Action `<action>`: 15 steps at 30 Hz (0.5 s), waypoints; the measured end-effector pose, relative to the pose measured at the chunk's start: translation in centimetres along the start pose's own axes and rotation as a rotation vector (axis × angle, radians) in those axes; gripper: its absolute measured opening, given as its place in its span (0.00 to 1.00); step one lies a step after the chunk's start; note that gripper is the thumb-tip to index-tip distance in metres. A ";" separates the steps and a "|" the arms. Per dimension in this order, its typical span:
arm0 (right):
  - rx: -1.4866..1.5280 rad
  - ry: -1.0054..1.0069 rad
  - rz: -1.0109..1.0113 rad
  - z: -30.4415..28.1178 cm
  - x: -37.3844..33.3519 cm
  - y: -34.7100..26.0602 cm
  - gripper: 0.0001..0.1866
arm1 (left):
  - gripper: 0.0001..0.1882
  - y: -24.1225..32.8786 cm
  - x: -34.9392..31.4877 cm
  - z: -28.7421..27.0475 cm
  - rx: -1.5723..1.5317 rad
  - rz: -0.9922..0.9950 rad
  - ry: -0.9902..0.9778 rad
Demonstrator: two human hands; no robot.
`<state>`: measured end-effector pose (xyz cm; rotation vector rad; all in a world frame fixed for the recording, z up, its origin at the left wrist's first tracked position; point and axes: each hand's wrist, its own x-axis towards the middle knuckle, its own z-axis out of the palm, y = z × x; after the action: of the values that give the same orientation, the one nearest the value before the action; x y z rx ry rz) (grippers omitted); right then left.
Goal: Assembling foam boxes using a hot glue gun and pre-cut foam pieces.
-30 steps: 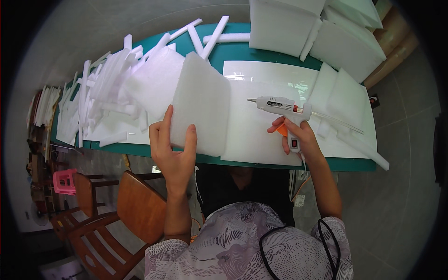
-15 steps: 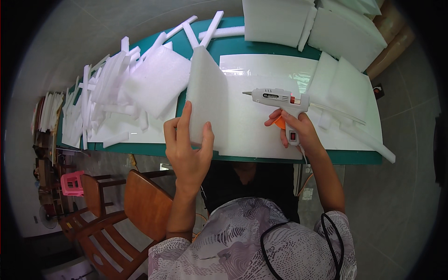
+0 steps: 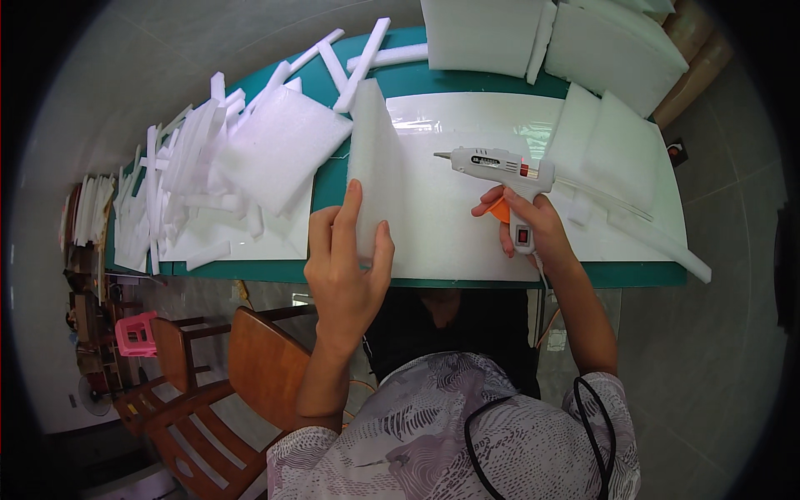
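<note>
At the near edge of a green table (image 3: 404, 82), a white foam panel (image 3: 377, 167) stands on its edge on a broad white sheet (image 3: 467, 242), and the left hand (image 3: 346, 258) holds its near end, thumb on the right and fingers on the left, pinching the foam between them. To the right, the right hand (image 3: 533, 223) is wrapped around the handle of a white glue gun (image 3: 500, 169), fingers curled at the orange trigger (image 3: 502, 210); whether the trigger is squeezed I cannot tell. The nozzle (image 3: 442, 155) points left toward the panel, clear of it. Loose foam strips (image 3: 179, 162) and a flat foam square (image 3: 287, 142) lie to the left, more foam pieces (image 3: 621, 150) to the right. The step in hand looks like setting the panel in position for gluing; no bead of glue can be made out. The next move probably calls for keeping the panel steady while the nozzle comes to the edge to be joined.
</note>
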<state>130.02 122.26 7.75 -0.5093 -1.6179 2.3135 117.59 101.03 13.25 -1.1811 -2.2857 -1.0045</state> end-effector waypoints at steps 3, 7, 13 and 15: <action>0.022 0.015 -0.011 0.0 0.1 0.3 0.19 | 0.28 0.0 0.0 0.3 -0.022 0.024 0.004; 0.031 0.020 -0.011 0.0 0.2 0.3 0.19 | 0.28 0.0 0.1 0.4 -0.017 0.024 -0.008; 0.017 -0.026 -0.032 0.0 0.5 0.3 0.19 | 0.26 0.5 0.3 -0.6 0.003 -0.026 -0.053; 0.001 -0.026 -0.036 0.1 0.4 0.3 0.19 | 0.24 1.1 0.9 -1.3 -0.007 -0.058 -0.081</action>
<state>129.60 122.26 7.47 -0.4477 -1.6237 2.3045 117.96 100.96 15.15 -1.1845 -2.3945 -1.0029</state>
